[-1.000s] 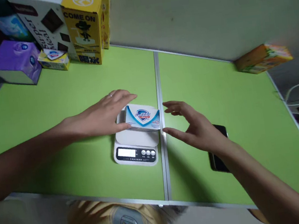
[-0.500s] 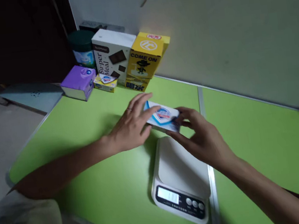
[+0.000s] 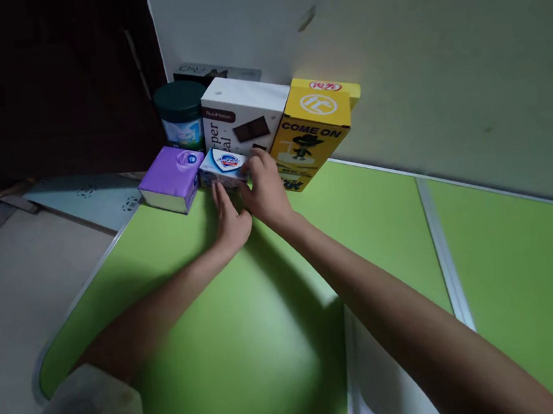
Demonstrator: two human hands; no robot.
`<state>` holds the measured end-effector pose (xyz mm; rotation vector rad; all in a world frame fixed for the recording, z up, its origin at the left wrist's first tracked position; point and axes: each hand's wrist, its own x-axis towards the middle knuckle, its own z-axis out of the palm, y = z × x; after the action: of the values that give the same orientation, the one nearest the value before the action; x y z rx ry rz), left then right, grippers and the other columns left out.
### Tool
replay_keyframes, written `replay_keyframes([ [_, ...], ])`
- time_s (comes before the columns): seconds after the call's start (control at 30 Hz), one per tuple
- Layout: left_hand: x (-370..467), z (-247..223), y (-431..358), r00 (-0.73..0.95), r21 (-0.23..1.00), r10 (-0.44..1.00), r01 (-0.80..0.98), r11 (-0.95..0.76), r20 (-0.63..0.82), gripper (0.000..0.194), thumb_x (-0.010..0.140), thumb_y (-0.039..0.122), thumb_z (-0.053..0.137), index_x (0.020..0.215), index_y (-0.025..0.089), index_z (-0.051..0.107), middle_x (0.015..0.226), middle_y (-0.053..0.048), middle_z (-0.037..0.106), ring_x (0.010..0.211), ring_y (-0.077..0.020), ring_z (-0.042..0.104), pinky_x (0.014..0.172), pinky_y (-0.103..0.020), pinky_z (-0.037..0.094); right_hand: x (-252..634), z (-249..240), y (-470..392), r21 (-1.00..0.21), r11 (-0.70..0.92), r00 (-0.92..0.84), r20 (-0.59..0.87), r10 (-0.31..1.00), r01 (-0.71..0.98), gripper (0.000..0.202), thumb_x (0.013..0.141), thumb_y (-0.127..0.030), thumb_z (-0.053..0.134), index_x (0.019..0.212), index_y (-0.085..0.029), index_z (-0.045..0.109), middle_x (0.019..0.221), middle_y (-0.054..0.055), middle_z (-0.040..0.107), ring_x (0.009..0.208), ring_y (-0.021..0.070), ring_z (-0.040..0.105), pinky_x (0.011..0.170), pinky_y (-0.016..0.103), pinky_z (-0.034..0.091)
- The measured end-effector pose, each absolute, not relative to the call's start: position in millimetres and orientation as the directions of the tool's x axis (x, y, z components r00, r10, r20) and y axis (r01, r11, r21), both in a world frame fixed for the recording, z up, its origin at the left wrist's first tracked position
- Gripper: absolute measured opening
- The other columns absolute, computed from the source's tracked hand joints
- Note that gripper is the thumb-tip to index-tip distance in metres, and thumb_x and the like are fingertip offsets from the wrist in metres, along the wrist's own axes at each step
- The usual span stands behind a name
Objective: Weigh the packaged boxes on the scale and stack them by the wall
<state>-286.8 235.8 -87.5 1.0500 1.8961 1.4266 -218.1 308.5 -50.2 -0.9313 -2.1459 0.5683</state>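
Note:
A white-and-blue soap box (image 3: pixel 223 160) lies at the foot of the white Super Meal box (image 3: pixel 247 96). My right hand (image 3: pixel 264 185) grips its right end, thumb in front and fingers over the top. Against the front side of the soap box rest the outstretched fingers of my left hand (image 3: pixel 230 218), which holds nothing. To the left, close by, is a purple tissue pack (image 3: pixel 171 173). The small yellow soap box seen earlier at this spot does not show; whether it lies underneath is hidden by the hands and the white soap box.
A tall yellow carton (image 3: pixel 312 132) stands right of my right hand. Behind are a green-lidded tub (image 3: pixel 181 111) and a dark flat box (image 3: pixel 214 72) by the wall. A kitchen scale (image 3: pixel 376 362) sits partly beneath my right forearm on the green table (image 3: pixel 214 355).
Both hands have moved from above the scale to the back group of boxes, bringing the white-and-blue soap box with them. The view has shifted left, so the scale now lies at the bottom edge.

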Motion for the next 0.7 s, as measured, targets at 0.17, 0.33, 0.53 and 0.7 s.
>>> replay_keyframes([
  [0.17, -289.1, -105.1, 244.5, -0.542, 0.967, 0.829, 0.253, 0.009, 0.134, 0.089, 0.073, 0.001, 0.054, 0.153, 0.015, 0.016, 0.167, -0.014, -0.001, 0.153, -0.0234, 0.000, 0.125, -0.036, 0.014, -221.0, -58.4, 317.7, -0.553, 0.705, -0.501, 0.499, 0.707, 0.444, 0.012, 0.081, -0.014, 0.052, 0.089, -0.022, 0.051, 0.121, 0.015, 0.056, 0.116, 0.0305, 0.049, 0.105, 0.050, 0.041],
  [0.33, -292.2, -115.7, 247.6, -0.500, 0.955, 0.841, 0.288, -0.066, 0.209, 0.089, 0.073, 0.000, 0.053, 0.152, 0.014, 0.014, 0.166, -0.016, -0.009, 0.154, -0.0228, -0.005, 0.125, -0.039, 0.015, -219.3, -58.6, 324.0, -0.523, 0.723, -0.535, 0.489, 0.689, 0.452, 0.015, 0.082, -0.014, 0.050, 0.095, -0.021, 0.054, 0.112, 0.015, 0.058, 0.110, 0.0305, 0.051, 0.101, 0.051, 0.043],
  [0.53, -291.8, -103.7, 247.1, -0.538, 0.972, 0.835, 0.233, 0.014, 0.116, 0.091, 0.070, -0.003, 0.054, 0.151, 0.021, 0.020, 0.167, -0.012, -0.002, 0.154, -0.0228, 0.002, 0.124, -0.038, 0.021, -221.3, -59.8, 325.3, -0.569, 0.703, -0.550, 0.453, 0.701, 0.427, 0.019, 0.084, -0.014, 0.049, 0.100, -0.021, 0.056, 0.120, 0.015, 0.055, 0.119, 0.0308, 0.048, 0.106, 0.052, 0.039],
  [0.7, -279.1, -87.1, 243.0, -0.575, 0.982, 0.817, 0.131, 0.135, -0.036, 0.081, 0.073, 0.000, 0.054, 0.147, 0.015, 0.027, 0.162, -0.018, 0.015, 0.151, -0.0252, 0.023, 0.122, -0.036, 0.026, -200.1, -46.3, 311.2, -0.590, 0.695, -0.562, 0.437, 0.703, 0.411, 0.025, 0.080, -0.012, 0.053, 0.103, -0.019, 0.058, 0.132, 0.017, 0.052, 0.128, 0.0315, 0.046, 0.109, 0.051, 0.039],
])
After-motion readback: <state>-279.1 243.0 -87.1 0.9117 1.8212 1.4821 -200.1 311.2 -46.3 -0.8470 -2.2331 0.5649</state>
